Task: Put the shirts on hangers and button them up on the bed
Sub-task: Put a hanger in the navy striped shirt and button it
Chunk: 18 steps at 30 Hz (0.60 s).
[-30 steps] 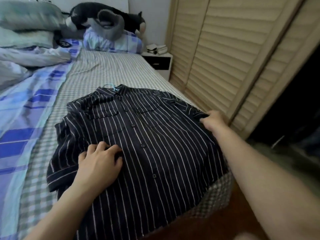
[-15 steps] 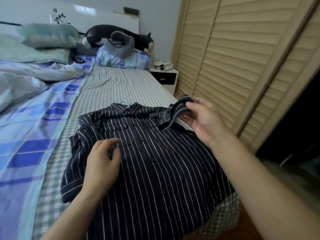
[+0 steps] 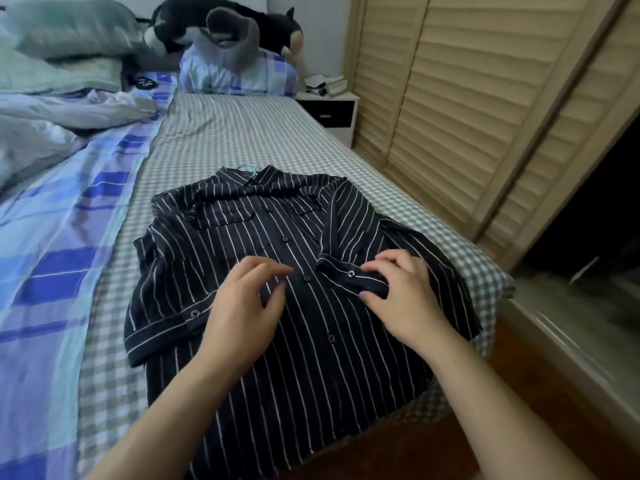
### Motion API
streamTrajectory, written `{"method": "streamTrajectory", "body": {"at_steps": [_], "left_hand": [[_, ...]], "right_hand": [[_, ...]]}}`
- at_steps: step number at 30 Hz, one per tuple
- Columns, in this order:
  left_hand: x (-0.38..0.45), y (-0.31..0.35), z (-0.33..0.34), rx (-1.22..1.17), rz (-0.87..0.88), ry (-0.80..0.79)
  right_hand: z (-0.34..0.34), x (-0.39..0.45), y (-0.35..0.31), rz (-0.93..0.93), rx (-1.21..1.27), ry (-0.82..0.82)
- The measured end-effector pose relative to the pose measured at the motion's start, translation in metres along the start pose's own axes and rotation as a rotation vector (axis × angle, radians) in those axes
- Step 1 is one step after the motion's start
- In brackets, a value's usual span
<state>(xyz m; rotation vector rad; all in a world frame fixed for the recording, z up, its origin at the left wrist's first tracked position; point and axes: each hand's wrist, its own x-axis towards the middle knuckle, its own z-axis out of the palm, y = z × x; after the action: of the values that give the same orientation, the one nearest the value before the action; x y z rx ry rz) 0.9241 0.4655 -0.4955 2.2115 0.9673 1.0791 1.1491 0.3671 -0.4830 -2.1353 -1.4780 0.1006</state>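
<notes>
A dark shirt point(image 3: 311, 334) with thin white stripes lies flat on the bed point(image 3: 242, 133), front side up, directly under both hands. Its front is buttoned down the middle, and the row of buttons runs between the two hands. Beyond the hands, at the collar, a small piece of a light blue hanger point(image 3: 250, 168) sticks out of the neck opening.

The left hand point(image 3: 246, 306) rests on the shirt front just left of the button row, fingers loosely bent and spread, holding nothing. The right hand point(image 3: 401, 299) sits to the right of the button row and holds the cuff point(image 3: 349, 275) of the right sleeve, which is folded inward across the chest; the fingertips lie on top of the cuff and the thumb comes in at its near edge. A button on that cuff shows just left of the right fingertips. The other sleeve lies to the left of the left hand, its cuff pointing toward the near edge of the bed.

Farther from the hands, at the head of the bed, a black and white plush toy point(image 3: 225, 26) lies over a checked pillow point(image 3: 239, 74). To the left of the left hand a blue blanket point(image 3: 59, 254) covers that side of the bed. To the right of the right hand stands a slatted wooden closet door point(image 3: 467, 98), and a small nightstand point(image 3: 329, 109) sits between it and the pillow.
</notes>
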Motion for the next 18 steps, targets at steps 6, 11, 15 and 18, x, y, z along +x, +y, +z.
{"method": "streamTrajectory", "body": {"at_steps": [6, 11, 15, 18], "left_hand": [[0.044, 0.028, 0.051, 0.066, 0.119, -0.190], [0.046, 0.013, 0.079, 0.107, -0.063, -0.206], [0.040, 0.001, 0.085, 0.147, 0.137, -0.222], [0.049, 0.001, 0.092, 0.291, 0.286, -0.252]], "right_hand": [[0.013, 0.024, 0.002, -0.147, -0.210, -0.001], [0.003, 0.032, 0.018, -0.035, -0.023, 0.065], [-0.011, 0.032, 0.035, 0.118, 0.235, 0.160], [-0.011, 0.030, 0.038, 0.104, 0.218, 0.129]]}}
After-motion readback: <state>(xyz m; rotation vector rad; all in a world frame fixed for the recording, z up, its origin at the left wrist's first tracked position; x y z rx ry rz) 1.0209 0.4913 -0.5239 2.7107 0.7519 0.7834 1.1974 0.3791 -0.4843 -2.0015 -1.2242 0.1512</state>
